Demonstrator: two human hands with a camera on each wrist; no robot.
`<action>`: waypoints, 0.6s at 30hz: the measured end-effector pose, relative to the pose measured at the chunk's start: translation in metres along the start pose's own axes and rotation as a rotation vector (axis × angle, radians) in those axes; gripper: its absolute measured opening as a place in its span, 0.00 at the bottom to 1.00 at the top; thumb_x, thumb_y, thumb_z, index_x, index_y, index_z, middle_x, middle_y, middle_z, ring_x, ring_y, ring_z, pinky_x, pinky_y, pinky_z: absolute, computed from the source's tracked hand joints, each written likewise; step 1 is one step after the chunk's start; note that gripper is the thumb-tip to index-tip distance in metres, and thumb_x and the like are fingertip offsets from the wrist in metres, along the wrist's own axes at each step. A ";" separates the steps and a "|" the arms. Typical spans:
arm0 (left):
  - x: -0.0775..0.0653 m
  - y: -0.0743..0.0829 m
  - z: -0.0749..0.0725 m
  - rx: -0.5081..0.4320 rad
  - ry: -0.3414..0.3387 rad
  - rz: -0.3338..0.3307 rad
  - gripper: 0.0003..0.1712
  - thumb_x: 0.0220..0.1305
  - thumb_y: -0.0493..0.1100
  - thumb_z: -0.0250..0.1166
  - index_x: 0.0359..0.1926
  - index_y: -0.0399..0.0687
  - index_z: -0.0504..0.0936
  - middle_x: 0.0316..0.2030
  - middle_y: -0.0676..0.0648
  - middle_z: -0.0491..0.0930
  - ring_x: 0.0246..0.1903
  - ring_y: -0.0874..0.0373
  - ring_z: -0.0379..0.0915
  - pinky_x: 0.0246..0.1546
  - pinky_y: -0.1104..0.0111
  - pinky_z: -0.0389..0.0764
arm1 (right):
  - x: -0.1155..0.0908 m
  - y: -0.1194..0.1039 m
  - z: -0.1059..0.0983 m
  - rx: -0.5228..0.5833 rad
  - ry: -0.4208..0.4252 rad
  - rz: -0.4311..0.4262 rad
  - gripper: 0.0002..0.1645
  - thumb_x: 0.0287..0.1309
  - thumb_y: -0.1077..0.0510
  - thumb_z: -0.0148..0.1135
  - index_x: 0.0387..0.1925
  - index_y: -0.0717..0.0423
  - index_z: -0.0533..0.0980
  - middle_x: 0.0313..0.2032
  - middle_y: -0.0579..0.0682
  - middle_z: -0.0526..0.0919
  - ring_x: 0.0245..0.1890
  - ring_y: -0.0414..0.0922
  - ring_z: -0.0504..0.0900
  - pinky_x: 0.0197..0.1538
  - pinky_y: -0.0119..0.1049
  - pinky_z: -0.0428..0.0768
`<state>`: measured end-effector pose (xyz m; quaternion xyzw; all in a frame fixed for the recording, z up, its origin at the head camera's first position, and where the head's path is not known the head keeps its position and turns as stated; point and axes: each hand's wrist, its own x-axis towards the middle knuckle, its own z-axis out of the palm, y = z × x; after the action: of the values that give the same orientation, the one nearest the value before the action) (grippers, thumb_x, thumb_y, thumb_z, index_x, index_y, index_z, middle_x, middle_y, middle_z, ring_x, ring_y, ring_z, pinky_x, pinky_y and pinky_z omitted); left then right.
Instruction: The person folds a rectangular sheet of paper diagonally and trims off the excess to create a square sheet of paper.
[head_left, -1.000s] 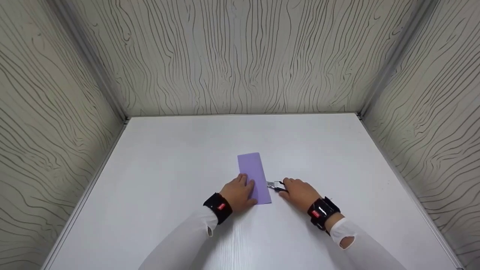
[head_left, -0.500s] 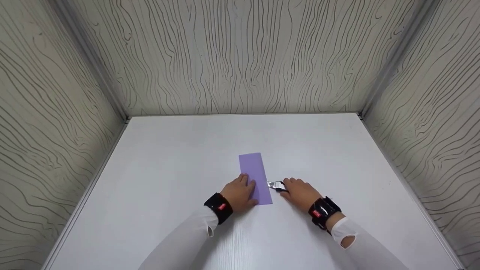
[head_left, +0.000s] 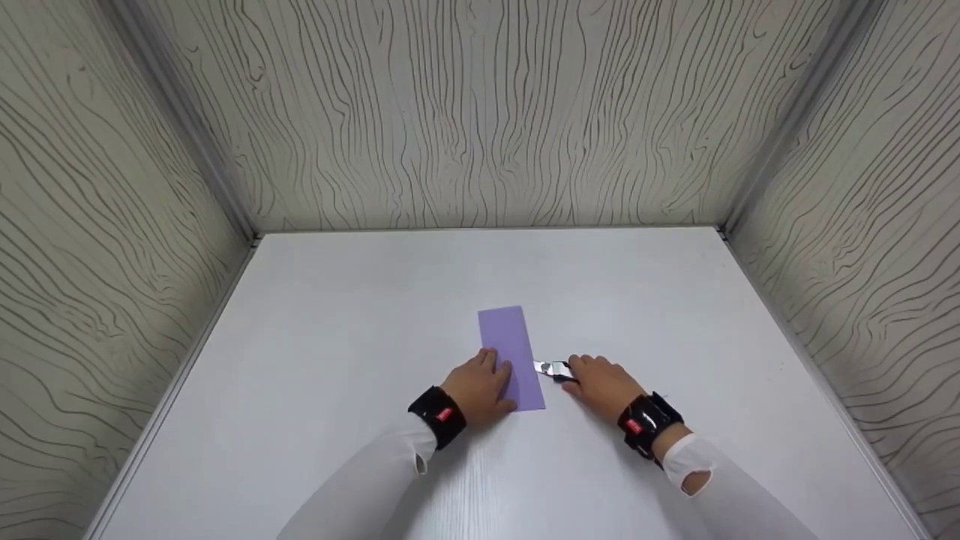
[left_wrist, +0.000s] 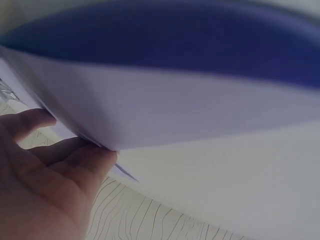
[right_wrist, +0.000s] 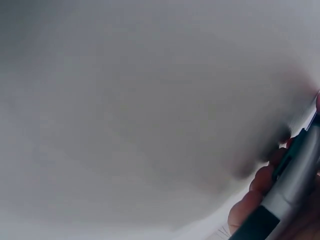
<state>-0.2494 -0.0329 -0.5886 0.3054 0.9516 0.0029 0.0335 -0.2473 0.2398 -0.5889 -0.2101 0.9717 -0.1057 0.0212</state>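
Note:
A folded sheet of purple paper (head_left: 502, 330) lies lengthwise on the white table. My left hand (head_left: 476, 388) rests on its left side, fingers and thumb spread over the paper. From the left wrist camera, the fingertips (left_wrist: 100, 157) are right at the edge of the paper (left_wrist: 130, 105), whose layers bow apart. My right hand (head_left: 604, 388) grips a plier-like tool (head_left: 555, 370) with a silver metal head and black handles. Its head meets the paper's right edge. In the right wrist view, the grey and dark handle (right_wrist: 295, 185) shows with fingers curled round it.
The white tabletop (head_left: 360, 292) extends around the paper. A wood-grain patterned back wall (head_left: 480, 120) and two side walls enclose it. Both wrists wear black straps (head_left: 439, 417), and the sleeves are white.
The paper has shifted very slightly to the right, along with both hands. The tool's silver head has tilted a little at the paper's edge, its shine changing.

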 end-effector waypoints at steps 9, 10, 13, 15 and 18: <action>0.000 0.000 0.001 -0.010 0.015 0.014 0.44 0.75 0.66 0.64 0.78 0.42 0.73 0.76 0.30 0.71 0.77 0.38 0.69 0.77 0.55 0.74 | 0.000 -0.007 -0.007 0.006 0.001 0.026 0.16 0.76 0.51 0.66 0.47 0.60 0.77 0.35 0.56 0.83 0.38 0.57 0.83 0.44 0.57 0.85; -0.001 0.001 0.000 -0.011 0.015 0.015 0.44 0.75 0.66 0.64 0.78 0.42 0.73 0.75 0.30 0.71 0.77 0.38 0.69 0.77 0.55 0.74 | 0.000 -0.007 -0.007 0.008 -0.003 0.032 0.16 0.76 0.51 0.66 0.48 0.61 0.77 0.36 0.57 0.84 0.39 0.58 0.84 0.45 0.58 0.86; -0.002 0.002 -0.002 -0.013 0.011 0.009 0.44 0.75 0.66 0.65 0.78 0.42 0.73 0.75 0.30 0.72 0.76 0.38 0.70 0.77 0.55 0.74 | 0.001 -0.007 -0.006 0.020 -0.015 0.035 0.16 0.77 0.50 0.65 0.48 0.61 0.77 0.37 0.58 0.85 0.41 0.59 0.84 0.46 0.59 0.86; -0.002 0.002 -0.002 -0.015 0.009 0.004 0.44 0.75 0.66 0.65 0.78 0.42 0.73 0.75 0.30 0.72 0.76 0.38 0.70 0.77 0.55 0.74 | 0.002 -0.007 -0.004 0.023 -0.019 0.038 0.17 0.78 0.49 0.64 0.49 0.61 0.77 0.38 0.58 0.85 0.41 0.59 0.84 0.47 0.59 0.86; -0.002 0.001 -0.003 -0.018 0.009 0.005 0.43 0.75 0.65 0.65 0.78 0.42 0.73 0.75 0.30 0.72 0.76 0.38 0.70 0.77 0.55 0.74 | 0.003 -0.005 -0.001 0.009 -0.009 0.045 0.17 0.78 0.49 0.64 0.50 0.61 0.78 0.39 0.59 0.85 0.42 0.60 0.85 0.47 0.59 0.86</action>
<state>-0.2470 -0.0329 -0.5856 0.3074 0.9509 0.0129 0.0321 -0.2481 0.2339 -0.5866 -0.1886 0.9756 -0.1088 0.0287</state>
